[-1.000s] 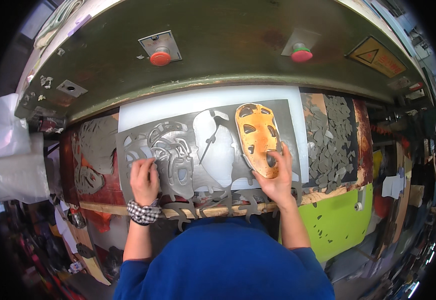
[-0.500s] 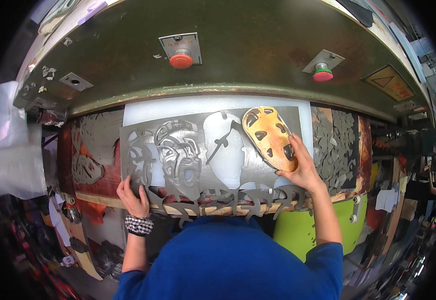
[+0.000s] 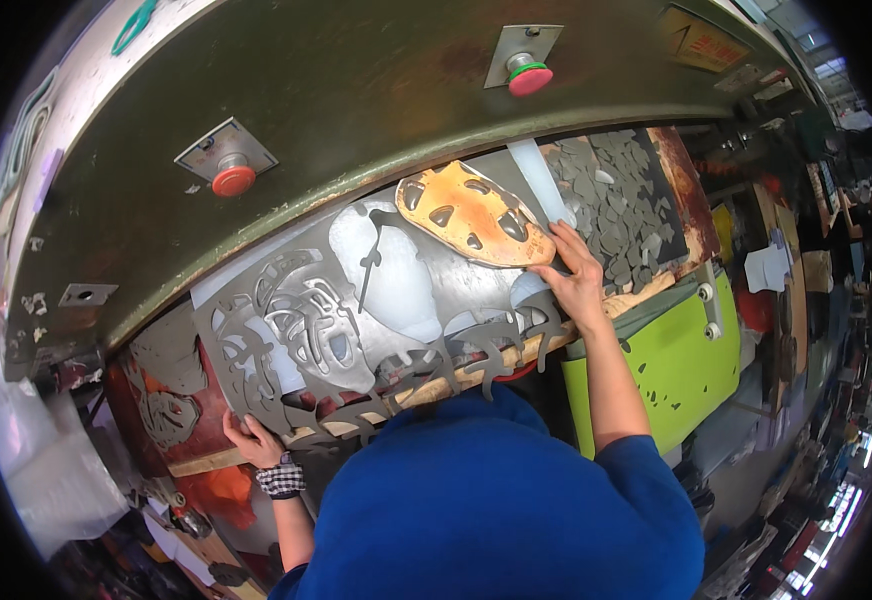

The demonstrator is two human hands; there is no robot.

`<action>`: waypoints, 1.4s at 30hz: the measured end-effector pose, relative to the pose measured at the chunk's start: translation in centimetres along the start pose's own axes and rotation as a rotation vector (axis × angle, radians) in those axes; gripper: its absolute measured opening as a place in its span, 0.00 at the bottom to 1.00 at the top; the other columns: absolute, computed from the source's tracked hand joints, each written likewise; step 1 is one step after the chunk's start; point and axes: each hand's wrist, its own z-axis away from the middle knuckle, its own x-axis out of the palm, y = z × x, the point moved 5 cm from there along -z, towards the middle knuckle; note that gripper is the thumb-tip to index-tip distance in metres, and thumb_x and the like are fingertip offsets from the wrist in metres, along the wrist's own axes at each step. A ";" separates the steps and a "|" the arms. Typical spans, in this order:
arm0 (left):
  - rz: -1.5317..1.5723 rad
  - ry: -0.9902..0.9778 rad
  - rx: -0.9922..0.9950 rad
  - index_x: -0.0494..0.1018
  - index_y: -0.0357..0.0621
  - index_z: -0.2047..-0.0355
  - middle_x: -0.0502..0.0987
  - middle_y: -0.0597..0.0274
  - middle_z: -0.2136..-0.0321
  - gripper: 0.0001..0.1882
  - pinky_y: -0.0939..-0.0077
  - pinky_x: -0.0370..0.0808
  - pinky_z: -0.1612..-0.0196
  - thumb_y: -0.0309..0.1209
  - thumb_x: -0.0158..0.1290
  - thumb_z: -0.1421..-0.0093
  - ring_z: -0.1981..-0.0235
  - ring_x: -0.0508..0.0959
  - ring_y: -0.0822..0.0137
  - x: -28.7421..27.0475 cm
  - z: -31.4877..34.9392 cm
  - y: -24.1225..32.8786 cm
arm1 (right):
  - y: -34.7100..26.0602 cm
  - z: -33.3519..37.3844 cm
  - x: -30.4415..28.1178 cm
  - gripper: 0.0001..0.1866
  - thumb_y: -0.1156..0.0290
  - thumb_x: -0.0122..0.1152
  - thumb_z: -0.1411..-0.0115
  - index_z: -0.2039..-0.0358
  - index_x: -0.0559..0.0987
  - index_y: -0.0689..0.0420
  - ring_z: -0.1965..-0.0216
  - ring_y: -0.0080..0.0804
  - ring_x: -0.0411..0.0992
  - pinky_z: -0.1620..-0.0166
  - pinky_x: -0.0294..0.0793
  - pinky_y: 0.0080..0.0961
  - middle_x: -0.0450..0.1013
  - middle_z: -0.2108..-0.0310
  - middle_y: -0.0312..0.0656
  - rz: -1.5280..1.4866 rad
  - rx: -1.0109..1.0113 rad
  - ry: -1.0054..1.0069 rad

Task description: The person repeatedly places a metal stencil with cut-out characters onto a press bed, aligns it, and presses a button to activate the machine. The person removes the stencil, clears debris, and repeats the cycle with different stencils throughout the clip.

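Left bare hand [image 3: 254, 442], fingers apart, at near left corner of grey cut-out sheet [image 3: 461, 290]; pinch indiscernible. Yellow-orange, sole-shaped openwork plate [image 3: 461, 216] on sheet's right part. Right bare hand [image 3: 578, 275] at plate's right end; clasp indiscernible. Flat grey scraps [image 3: 616, 200] toward bench's [image 3: 683, 185] right end.

We see a factory workshop here: a long dark-green machine front [image 3: 356, 115] carries red mushroom buttons [image 3: 233, 179] and a yellowish sign plate [image 3: 708, 42]; a cut-out grey sheet [image 3: 466, 290] and heaped grey offcuts [image 3: 621, 200] lie beneath it.
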 end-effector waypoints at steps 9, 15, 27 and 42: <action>0.030 0.067 0.191 0.64 0.37 0.47 0.63 0.69 0.78 0.18 0.80 0.58 0.76 0.34 0.47 0.33 0.79 0.58 0.77 -0.9 0.0 3.0 | 0.4 -1.6 -1.3 0.26 0.66 0.62 0.44 0.49 0.73 0.69 0.42 0.47 0.66 0.42 0.65 0.33 0.69 0.47 0.53 -0.122 0.148 -0.164; -0.151 -0.067 -0.004 0.62 0.35 0.45 0.72 0.58 0.68 0.20 0.77 0.66 0.70 0.35 0.46 0.32 0.74 0.67 0.71 -1.9 -0.2 4.4 | -2.8 -9.4 -2.9 0.37 0.56 0.50 0.36 0.36 0.53 0.68 0.39 0.55 0.56 0.38 0.55 0.43 0.57 0.40 0.61 -0.034 0.084 0.274; -0.184 -0.006 0.225 0.64 0.32 0.50 0.72 0.46 0.56 0.15 0.70 0.71 0.53 0.28 0.45 0.33 0.58 0.74 0.58 -1.6 -1.6 7.6 | -3.1 -11.8 0.3 0.57 0.44 0.62 0.47 0.32 0.39 0.62 0.34 0.70 0.35 0.35 0.42 0.56 0.30 0.33 0.68 0.168 0.083 0.175; -0.074 0.010 0.650 0.67 0.34 0.48 0.75 0.44 0.57 0.20 0.62 0.74 0.53 0.35 0.49 0.34 0.58 0.75 0.51 8.7 0.4 15.4 | 4.1 4.2 0.2 0.15 0.62 0.65 0.47 0.67 0.74 0.60 0.56 0.45 0.66 0.51 0.67 0.39 0.67 0.65 0.46 0.106 0.360 0.150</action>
